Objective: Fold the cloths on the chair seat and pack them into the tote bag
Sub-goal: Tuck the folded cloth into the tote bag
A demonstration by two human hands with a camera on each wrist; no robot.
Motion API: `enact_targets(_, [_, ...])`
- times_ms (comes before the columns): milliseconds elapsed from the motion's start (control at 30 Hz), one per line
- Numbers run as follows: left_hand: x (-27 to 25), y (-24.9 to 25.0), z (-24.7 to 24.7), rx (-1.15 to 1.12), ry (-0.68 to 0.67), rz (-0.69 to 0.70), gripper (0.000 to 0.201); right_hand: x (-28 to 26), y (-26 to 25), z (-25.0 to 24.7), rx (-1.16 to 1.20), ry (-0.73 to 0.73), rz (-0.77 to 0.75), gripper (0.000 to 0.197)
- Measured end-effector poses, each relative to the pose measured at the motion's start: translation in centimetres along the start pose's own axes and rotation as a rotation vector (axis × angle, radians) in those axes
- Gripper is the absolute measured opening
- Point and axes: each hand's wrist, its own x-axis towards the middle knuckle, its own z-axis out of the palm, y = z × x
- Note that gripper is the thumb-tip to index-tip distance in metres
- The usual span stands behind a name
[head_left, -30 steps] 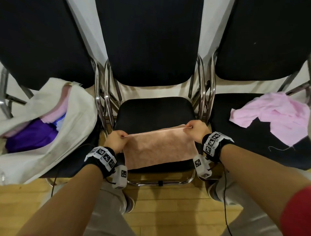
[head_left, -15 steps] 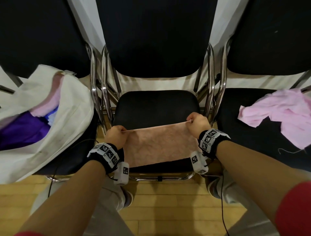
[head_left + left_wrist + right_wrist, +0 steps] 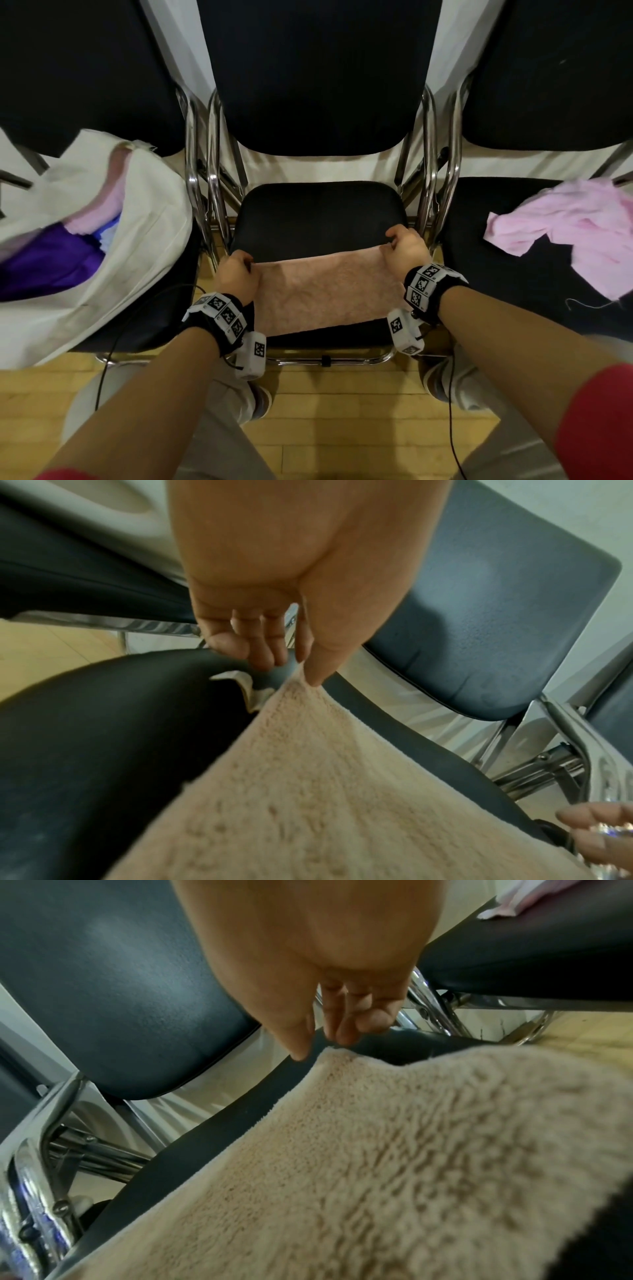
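left black padded chrome-framed chair (image 3: 144, 337): cream canvas tote bag (image 3: 113, 260) on seat | middle black chair seat (image 3: 318, 212): peach fleecy cloth (image 3: 325, 291) on near half | right black chair seat (image 3: 534, 274): crumpled light-pink cloth (image 3: 575, 226)

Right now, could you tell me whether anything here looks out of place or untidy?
Yes: the pink cloth lies crumpled on the right chair seat, a loose thread trailing from its lower edge. The peach towel, pinched by the left hand and right hand, looks flat.
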Motion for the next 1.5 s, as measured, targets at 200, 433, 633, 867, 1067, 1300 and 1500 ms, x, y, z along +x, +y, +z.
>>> enact_targets(200, [-2.9, 2.2, -0.5, -0.252, 0.034, 0.004, 0.028, -3.0, -1.5, -0.2, 0.146, 0.051, -0.137, 0.034])
enact_targets(433, [-9.1, 4.7, 2.8, -0.448, -0.267, 0.115, 0.019, -10.2, -2.5, 3.3, 0.431, -0.299, -0.090, 0.025])
enact_targets(633, [-11.3, 3.3, 5.7, -0.516, -0.321, 0.073, 0.026, -12.8, -1.9, 5.8, 0.653, -0.477, 0.097, 0.020])
enact_targets(867, [-11.3, 1.0, 5.5, -0.754, -0.217, -0.144, 0.021, -12.3, 0.7, 4.7, 0.946, -0.409, 0.325, 0.017])
enact_targets(1067, [-10.9, 0.6, 4.8, -0.951, -0.143, -0.298, 0.024, -11.4, 3.4, 2.2, 1.079, -0.302, 0.386, 0.020])
enact_targets(1300, [-10.5, -0.1, 4.4, -1.060, -0.072, -0.378, 0.027, -10.9, 3.7, 0.8, 0.879, -0.212, 0.475, 0.017])
enact_targets(1500, [-9.7, -0.9, 3.4, -0.928, 0.070, -0.267, 0.019, -8.5, 4.1, 0.5, 0.207, 0.122, 0.207, 0.032])
